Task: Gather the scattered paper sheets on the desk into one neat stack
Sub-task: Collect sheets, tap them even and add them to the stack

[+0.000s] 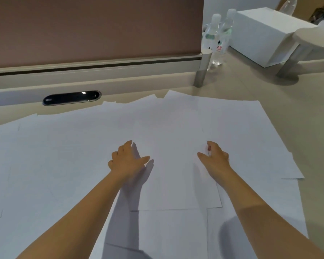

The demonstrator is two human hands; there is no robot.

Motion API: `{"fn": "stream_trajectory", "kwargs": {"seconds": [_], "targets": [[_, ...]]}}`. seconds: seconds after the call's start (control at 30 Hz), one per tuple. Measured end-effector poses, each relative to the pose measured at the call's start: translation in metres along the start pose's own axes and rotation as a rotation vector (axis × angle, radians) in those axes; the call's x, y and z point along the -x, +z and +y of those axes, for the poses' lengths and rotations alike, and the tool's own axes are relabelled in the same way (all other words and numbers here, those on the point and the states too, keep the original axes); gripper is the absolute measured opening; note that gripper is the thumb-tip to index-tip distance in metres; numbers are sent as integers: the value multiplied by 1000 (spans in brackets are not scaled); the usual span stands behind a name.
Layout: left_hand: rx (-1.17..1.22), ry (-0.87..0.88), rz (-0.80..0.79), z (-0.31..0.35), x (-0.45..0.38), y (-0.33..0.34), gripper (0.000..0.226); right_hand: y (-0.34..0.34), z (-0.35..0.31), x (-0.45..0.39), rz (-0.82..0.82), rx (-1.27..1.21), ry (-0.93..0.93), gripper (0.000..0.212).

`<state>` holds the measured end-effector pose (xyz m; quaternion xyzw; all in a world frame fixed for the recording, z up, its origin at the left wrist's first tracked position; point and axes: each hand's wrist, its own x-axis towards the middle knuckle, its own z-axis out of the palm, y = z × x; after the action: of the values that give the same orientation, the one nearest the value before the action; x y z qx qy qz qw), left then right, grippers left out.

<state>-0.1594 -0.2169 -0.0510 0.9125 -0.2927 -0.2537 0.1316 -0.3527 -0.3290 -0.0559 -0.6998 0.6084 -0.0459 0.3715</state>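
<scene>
Several white paper sheets (pixel 64 156) lie spread and overlapping across most of the beige desk (pixel 288 113). One sheet (pixel 174 174) lies on top in the middle, its near edge toward me. My left hand (pixel 126 161) rests at that sheet's left side, fingers curled down onto the paper, thumb pointing right. My right hand (pixel 214 157) is at the sheet's right side, fingers bent against the paper, thumb pointing left. Whether either hand pinches the sheet's edge is not visible. Both bare forearms reach in from the bottom.
A brown partition panel (pixel 94 28) with a beige rail stands along the desk's far edge. A black oval cable slot (pixel 71 98) sits in front of it. Two clear water bottles (pixel 218 38) and a white box (pixel 266 34) stand at the back right, next to a round side table (pixel 316 40).
</scene>
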Motion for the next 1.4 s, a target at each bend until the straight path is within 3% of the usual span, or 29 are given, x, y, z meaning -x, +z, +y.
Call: {"fn": "stream_trajectory", "kwargs": {"seconds": [0.17,0.33,0.5,0.6,0.7,0.87,0.93,1.0,1.1,1.27,1.37,1.4], "targets": [[-96,-167,111,-12,6,-3,72,-12,5,5,170,19,145,56],[10,-230,61,-11,16,-3,72,-1,-4,5,43,-33,168,65],[136,-166,-30,-5,22,-1,75,11,-11,3,-81,-156,46,69],[224,-194,-5,-15,22,-6,74,9,-11,3,-42,-232,54,68],[236,-263,41,-21,24,-8,68,7,-10,5,29,-86,90,64],[448,-368,-24,-14,26,-8,70,12,-10,6,-36,-180,99,60],[570,-383,-81,-18,24,-10,56,13,-8,4,-63,-292,85,60],[611,-326,-165,-22,27,-13,20,12,-7,6,-103,-372,71,61],[544,-244,-228,-24,31,-11,23,10,-4,10,-140,-421,25,56],[485,-180,-28,-25,32,-4,31,-4,2,10,-111,-284,13,43],[531,-182,70,-30,27,-7,31,-10,9,10,-100,-162,40,17],[537,-182,84,-32,25,-9,30,-12,10,10,-98,-101,43,24]]}}
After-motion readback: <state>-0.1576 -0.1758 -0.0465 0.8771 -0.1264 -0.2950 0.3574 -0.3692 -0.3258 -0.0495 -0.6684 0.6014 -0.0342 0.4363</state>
